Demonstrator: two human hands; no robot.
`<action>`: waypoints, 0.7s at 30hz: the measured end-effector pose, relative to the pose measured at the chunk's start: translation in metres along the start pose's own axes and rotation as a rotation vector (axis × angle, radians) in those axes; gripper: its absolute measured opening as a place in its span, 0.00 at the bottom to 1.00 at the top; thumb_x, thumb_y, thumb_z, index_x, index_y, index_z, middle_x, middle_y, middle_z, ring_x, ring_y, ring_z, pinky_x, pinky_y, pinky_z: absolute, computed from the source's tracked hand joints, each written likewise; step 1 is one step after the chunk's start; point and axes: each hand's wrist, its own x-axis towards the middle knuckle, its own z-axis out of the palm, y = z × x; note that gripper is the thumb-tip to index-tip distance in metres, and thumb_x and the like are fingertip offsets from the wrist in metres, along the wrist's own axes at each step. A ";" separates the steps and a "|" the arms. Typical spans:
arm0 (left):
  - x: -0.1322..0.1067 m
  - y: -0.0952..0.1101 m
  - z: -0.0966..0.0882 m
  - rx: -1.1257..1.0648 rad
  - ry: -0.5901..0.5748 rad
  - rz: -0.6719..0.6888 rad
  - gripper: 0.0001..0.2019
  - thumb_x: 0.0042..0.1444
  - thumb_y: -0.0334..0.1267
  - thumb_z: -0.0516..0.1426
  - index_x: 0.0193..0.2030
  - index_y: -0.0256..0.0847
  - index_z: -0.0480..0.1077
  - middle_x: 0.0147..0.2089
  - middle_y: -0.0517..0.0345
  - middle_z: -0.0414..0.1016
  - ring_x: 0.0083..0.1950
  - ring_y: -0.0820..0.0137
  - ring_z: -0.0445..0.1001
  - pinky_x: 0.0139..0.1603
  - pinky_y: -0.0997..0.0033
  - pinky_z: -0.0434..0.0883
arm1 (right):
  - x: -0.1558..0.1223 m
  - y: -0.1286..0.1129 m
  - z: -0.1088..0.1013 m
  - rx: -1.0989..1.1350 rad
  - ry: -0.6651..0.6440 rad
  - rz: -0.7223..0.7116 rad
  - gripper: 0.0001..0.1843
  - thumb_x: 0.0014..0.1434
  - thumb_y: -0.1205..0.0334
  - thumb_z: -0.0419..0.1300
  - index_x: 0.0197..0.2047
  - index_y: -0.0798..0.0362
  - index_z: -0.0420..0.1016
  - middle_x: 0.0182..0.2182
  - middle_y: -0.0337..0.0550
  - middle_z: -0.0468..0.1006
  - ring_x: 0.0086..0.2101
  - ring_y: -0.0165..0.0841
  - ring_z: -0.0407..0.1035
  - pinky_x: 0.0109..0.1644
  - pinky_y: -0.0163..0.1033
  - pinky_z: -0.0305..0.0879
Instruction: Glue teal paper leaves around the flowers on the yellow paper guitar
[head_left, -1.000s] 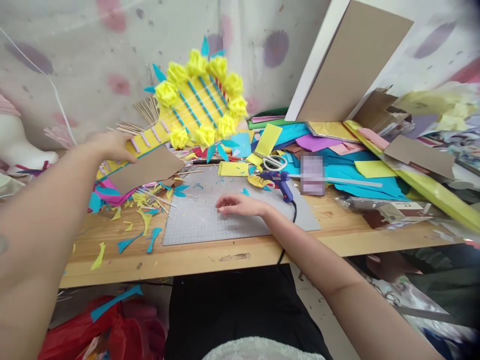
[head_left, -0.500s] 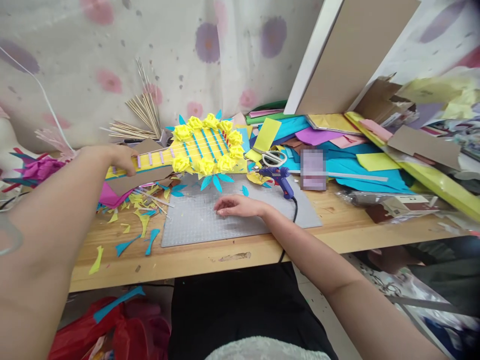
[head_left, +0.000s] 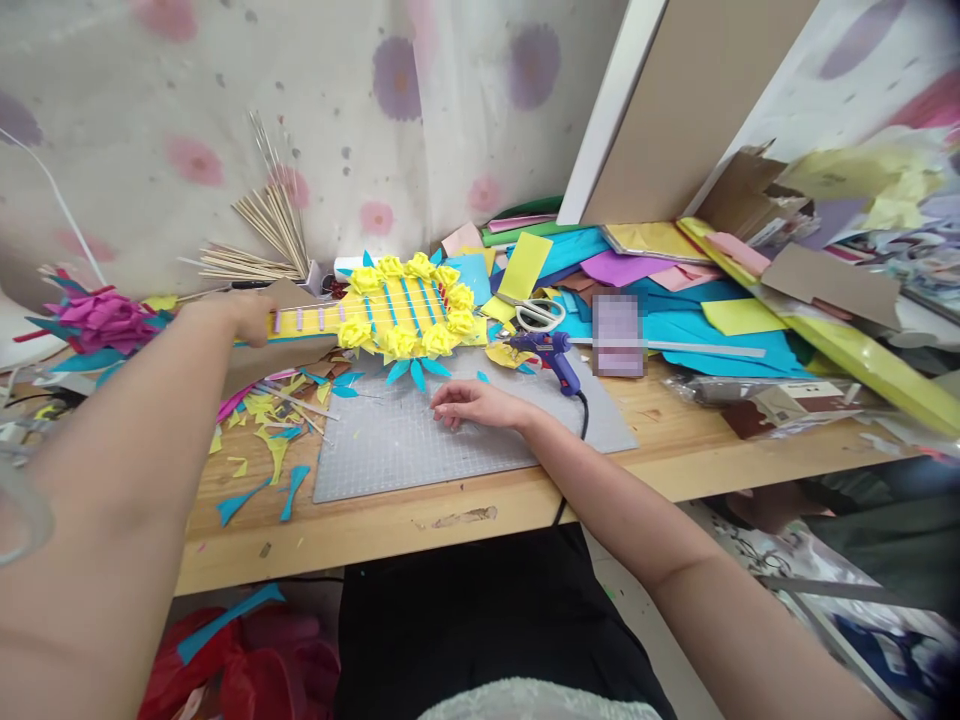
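A yellow paper guitar point(head_left: 420, 310), edged with yellow paper roses and blue leaves, lies across the back of the grey cutting mat point(head_left: 390, 450). My left hand point(head_left: 251, 318) is closed around its neck, fingertips over the near edge. A magenta paper flower point(head_left: 105, 325) shows left of that hand; my arm hides whether it joins the neck. My right hand point(head_left: 472, 404) hovers over or rests on the mat in front of the guitar, holding nothing, fingers loosely curled and apart. Just right of the guitar lie a blue glue gun point(head_left: 551, 355) and white-handled scissors point(head_left: 540, 314).
Wooden skewers point(head_left: 262, 245) stand behind the neck. Yellow and blue paper scraps point(head_left: 277, 450) litter the table's left side. Coloured sheets point(head_left: 720, 340) pile up at the right, with a clear-wrapped package point(head_left: 787, 405). The glue gun's black cord point(head_left: 585, 420) runs over the front edge.
My left hand has shifted slightly to the right along with the neck, and the magenta flower shows more fully. My right hand stays nearly in place. The view has turned a little.
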 end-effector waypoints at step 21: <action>-0.105 0.026 0.064 -0.136 0.421 0.010 0.15 0.54 0.32 0.50 0.47 0.36 0.70 0.46 0.47 0.73 0.48 0.61 0.71 0.51 0.60 0.66 | -0.013 -0.012 -0.018 -0.109 0.257 -0.038 0.11 0.54 0.55 0.59 0.34 0.55 0.69 0.29 0.40 0.74 0.26 0.23 0.64 0.24 0.28 0.59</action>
